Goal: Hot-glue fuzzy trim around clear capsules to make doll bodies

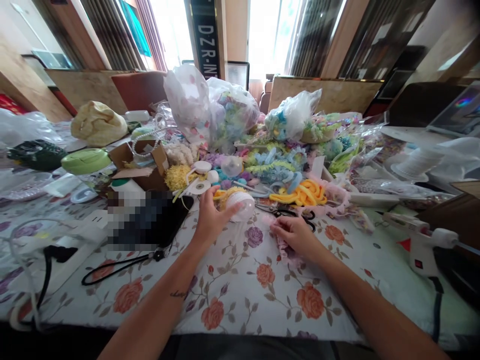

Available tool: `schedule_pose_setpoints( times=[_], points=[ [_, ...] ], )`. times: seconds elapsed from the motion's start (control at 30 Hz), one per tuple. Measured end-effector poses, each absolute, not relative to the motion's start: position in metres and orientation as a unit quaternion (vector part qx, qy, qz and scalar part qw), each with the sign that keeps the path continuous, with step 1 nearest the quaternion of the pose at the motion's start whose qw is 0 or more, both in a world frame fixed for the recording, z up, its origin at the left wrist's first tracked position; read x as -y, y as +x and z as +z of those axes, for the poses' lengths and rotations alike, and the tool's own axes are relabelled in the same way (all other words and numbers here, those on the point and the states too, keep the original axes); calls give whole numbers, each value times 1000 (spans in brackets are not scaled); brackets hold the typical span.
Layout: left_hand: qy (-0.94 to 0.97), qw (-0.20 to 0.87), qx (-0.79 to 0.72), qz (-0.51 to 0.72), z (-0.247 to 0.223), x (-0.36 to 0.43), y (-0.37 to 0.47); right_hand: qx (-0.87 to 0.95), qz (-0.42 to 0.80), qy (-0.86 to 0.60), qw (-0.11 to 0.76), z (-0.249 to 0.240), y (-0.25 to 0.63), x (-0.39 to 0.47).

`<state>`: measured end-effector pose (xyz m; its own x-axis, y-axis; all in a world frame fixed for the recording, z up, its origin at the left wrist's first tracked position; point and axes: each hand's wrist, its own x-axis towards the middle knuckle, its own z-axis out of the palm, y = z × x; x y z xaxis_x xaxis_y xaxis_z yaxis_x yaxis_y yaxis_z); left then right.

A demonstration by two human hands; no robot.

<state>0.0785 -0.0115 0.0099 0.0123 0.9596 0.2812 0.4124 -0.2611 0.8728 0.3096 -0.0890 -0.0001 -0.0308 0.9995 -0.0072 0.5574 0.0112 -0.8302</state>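
Note:
My left hand (214,216) is closed around a clear plastic ball (244,209) with a white beaded-looking band and yellow fuzzy trim on its far side. To the right, my right hand (297,233) pinches a strip of pale pink ruffled trim (285,251), which hangs down onto the flowered tablecloth (240,295). A small gap separates the pink trim's upper end from the ball. Black-handled scissors (288,214) lie just beyond my right hand, partly hidden by it. Behind them sits a coil of thick yellow cord (304,193).
A glue gun (420,240) stands on the right. On the left are a dark phone (180,215) with a black wrist strap (116,265), a white power strip (80,240) and an open cardboard box (140,165). Colourful trims and plastic bags (232,107) pile up at the back.

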Motion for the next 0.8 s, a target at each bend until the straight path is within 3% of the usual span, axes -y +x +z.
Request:
schedule_pose_setpoints(
  times=[0.17, 0.47, 0.7, 0.8],
  points=[
    [685, 296, -552, 372, 10, 26, 94, 652, 235, -633, 345, -2, 308, 90],
    [682, 335, -533, 373, -2, 20, 102, 637, 150, -636, 410, 10, 322, 89],
    [628, 384, -524, 429, -1, 16, 101, 708, 1, -676, 206, 12, 344, 83],
    [566, 439, -518, 467, 1, 11, 95, 716, -8, -677, 169, 5, 346, 80]
  ],
)
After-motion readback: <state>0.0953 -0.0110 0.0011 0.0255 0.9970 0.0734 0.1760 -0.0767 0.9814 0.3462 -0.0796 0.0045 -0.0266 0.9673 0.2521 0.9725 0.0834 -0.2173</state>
